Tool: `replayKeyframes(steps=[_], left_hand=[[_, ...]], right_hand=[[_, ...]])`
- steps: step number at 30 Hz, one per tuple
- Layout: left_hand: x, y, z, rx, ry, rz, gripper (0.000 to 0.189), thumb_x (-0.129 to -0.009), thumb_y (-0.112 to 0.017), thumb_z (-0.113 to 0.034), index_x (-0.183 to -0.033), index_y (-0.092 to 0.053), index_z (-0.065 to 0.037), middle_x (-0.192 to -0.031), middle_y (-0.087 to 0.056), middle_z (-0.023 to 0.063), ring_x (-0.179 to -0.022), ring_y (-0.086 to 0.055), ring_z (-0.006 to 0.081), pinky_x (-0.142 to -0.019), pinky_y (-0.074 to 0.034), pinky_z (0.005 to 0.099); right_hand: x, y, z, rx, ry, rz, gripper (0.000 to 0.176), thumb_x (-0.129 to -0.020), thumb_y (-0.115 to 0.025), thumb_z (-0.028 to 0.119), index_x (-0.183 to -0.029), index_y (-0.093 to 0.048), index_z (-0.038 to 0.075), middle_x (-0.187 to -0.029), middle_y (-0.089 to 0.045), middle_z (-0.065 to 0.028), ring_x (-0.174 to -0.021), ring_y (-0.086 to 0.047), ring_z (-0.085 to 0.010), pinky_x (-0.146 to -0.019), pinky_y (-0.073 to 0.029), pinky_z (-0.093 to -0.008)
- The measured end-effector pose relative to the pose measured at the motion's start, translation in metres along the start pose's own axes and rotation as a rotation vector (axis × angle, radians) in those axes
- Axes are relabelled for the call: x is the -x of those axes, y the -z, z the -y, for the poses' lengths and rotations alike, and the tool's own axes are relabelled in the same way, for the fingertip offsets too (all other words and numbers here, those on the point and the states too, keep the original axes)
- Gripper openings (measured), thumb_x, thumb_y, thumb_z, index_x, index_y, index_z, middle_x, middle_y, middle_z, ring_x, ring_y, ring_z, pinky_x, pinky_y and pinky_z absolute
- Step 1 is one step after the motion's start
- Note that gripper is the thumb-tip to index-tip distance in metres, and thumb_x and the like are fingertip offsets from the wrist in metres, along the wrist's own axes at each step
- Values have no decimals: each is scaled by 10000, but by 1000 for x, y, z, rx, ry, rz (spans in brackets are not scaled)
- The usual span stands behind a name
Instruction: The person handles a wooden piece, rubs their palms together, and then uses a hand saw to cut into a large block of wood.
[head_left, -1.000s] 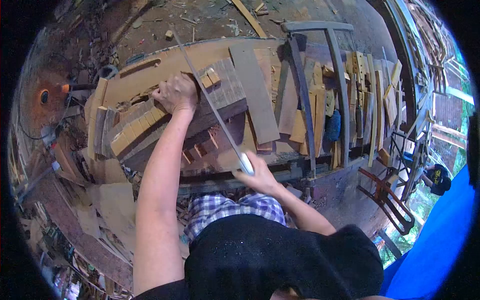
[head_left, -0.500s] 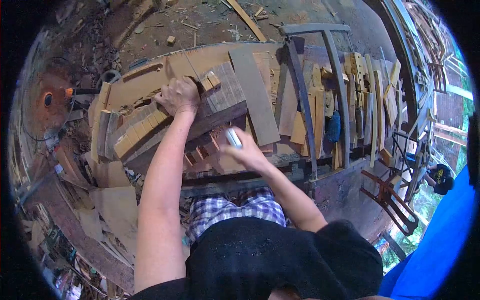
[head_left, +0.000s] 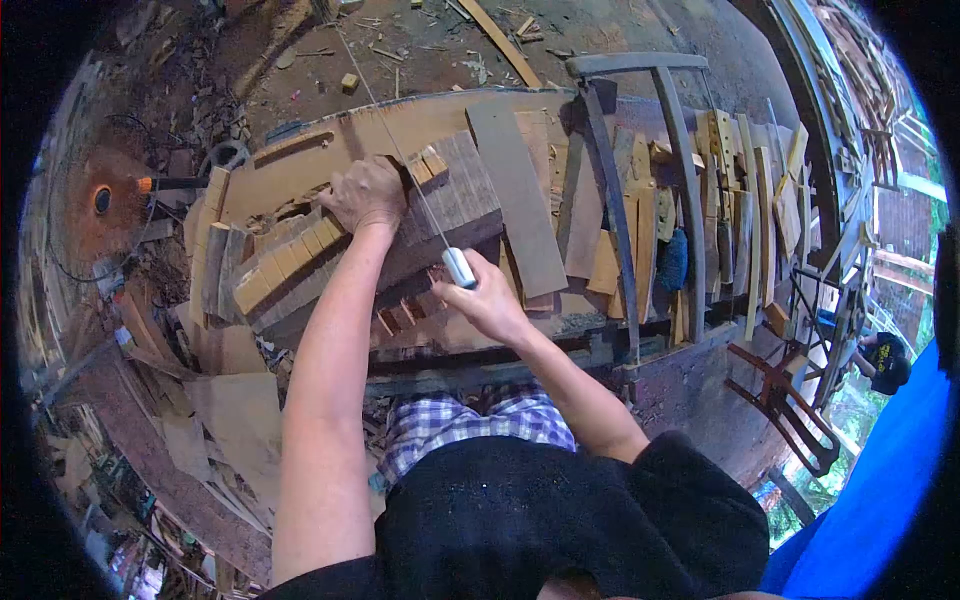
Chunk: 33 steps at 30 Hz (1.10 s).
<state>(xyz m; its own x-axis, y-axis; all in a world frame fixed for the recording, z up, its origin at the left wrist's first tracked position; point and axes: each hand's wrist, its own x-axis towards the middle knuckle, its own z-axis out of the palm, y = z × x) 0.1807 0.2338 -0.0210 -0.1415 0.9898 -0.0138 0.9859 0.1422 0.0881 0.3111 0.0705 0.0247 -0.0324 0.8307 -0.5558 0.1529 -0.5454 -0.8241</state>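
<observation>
My right hand (head_left: pixel 487 301) is wrapped round the white handle (head_left: pixel 458 268) of a long thin tool. The tool's narrow blade (head_left: pixel 408 178) runs up and away, across the wood beside a small light block (head_left: pixel 428 166) with a dark line in it. My left hand (head_left: pixel 366 196) is closed on the far side of a thick dark timber (head_left: pixel 447 238); what its fingers grip is hard to make out. A row of cut light blocks (head_left: pixel 290 263) lies along the timber, left of my left hand.
Boards and wood strips lie on the bench right of the timber, under a grey wooden frame (head_left: pixel 674 170). A flat board (head_left: pixel 515 195) lies beside the timber. A fan (head_left: pixel 102 200) stands at the left. Another person (head_left: pixel 884 360) is at the far right.
My right hand has moved slightly with the tool, whose handle now points up and left with the blade plainly visible. My left hand stays on the wood. The whole view has shifted a little.
</observation>
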Motion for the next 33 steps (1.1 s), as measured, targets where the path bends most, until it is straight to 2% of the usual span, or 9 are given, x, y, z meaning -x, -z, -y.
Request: replayKeyframes(steps=[6, 10, 12, 17, 23, 24, 27, 29, 33], left_hand=[[2, -4, 4, -45, -63, -64, 367, -897, -418, -310, -801, -729, -140, -801, -695, 125, -767, -667, 336, -663, -438, 480], [0, -13, 4, -32, -44, -42, 367, -889, -437, -320, -754, -721, -131, -745, -682, 146, -724, -668, 337, -662, -441, 458], [0, -11, 7, -19, -67, -81, 369, -886, -444, -322, -734, -719, -129, -719, -675, 154, -697, -668, 341, -653, -441, 454], [1, -7, 5, -7, -49, -44, 396, -892, -423, -329, -736, -730, -134, -690, -669, 140, -654, -662, 361, -656, -447, 461], [0, 0, -2, 40, 38, 63, 414, -865, -436, -323, -697, -727, -81, -744, -683, 169, -733, -666, 335, -709, -402, 430], [1, 1, -1, 32, 34, 61, 414, -865, -436, -323, -697, -727, -81, -744, -683, 169, -733, -666, 335, -709, -402, 430], [1, 2, -2, 66, 43, 83, 422, -869, -431, -323, -708, -729, -71, -758, -683, 182, -756, -670, 340, -711, -409, 440], [0, -2, -1, 87, 55, 18, 424, -872, -429, -324, -703, -729, -77, -736, -683, 168, -732, -670, 345, -708, -412, 443], [1, -1, 3, 99, 64, 57, 458, -895, -397, -343, -743, -726, -64, -803, -692, 176, -825, -667, 328, -747, -413, 439]], right_hand=[[84, 24, -27, 166, -34, 74, 399, -762, -688, 320, -949, -536, 2, -853, -569, -157, -777, -552, -229, -724, -456, -371], [7, 5, -10, -23, -39, 84, 397, -762, -695, 321, -923, -527, -1, -834, -562, -160, -762, -537, -210, -696, -453, -366], [-13, -9, -4, -46, 53, -50, 346, -793, -676, 292, -889, -485, 20, -755, -500, -29, -638, -492, -107, -567, -421, -284], [78, 15, -37, 65, -15, 60, 341, -780, -684, 281, -916, -515, 18, -797, -501, -65, -751, -477, -146, -673, -411, -306], [2, 1, -8, -47, 56, 18, 390, -767, -686, 330, -920, -534, 5, -781, -558, -102, -728, -540, -191, -671, -461, -364], [-11, -1, 2, -106, 23, 33, 336, -813, -684, 307, -903, -485, 53, -703, -507, 0, -552, -451, -62, -447, -363, -259], [1, -4, -14, -115, 60, 1, 340, -811, -684, 307, -919, -488, 51, -696, -499, -4, -544, -453, -73, -444, -369, -261], [42, 5, -43, 38, 37, 28, 437, -775, -681, 323, -1053, -554, 11, -880, -587, -120, -812, -572, -204, -736, -464, -368], [125, 22, -66, 140, -65, -4, 383, -741, -720, 248, -969, -508, 24, -839, -555, -132, -760, -564, -263, -725, -461, -377]])
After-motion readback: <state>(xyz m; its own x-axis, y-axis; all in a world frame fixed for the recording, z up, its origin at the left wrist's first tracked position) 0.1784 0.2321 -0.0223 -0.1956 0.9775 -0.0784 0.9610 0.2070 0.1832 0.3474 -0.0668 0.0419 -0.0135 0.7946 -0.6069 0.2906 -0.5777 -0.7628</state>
